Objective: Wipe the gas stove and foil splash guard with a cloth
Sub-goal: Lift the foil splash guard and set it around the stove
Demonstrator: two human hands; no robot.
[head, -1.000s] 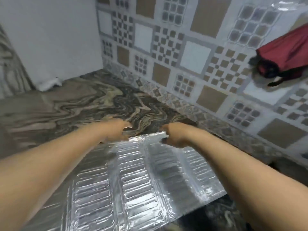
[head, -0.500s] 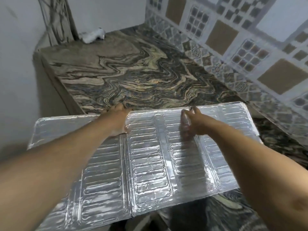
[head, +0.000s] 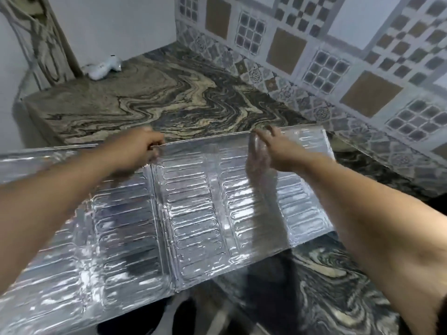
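— Foil splash guard [head: 193, 213]?
— Spread wide over the marbled counter [head: 145, 100], far edge raised.
— Left hand [head: 135, 151]?
— Pinched shut on that far edge.
— Right hand [head: 273, 151]?
— Gripping the same edge, some fingers loosely spread.

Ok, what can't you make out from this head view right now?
- Gas stove: not visible; foil splash guard covers the space below.
- Cloth: none identifiable; the white object in the far corner is too small to tell.
- Left hand and right hand fingertips: motion-blurred at the guard's top edge.
- Guard's left end: cut off by the frame.
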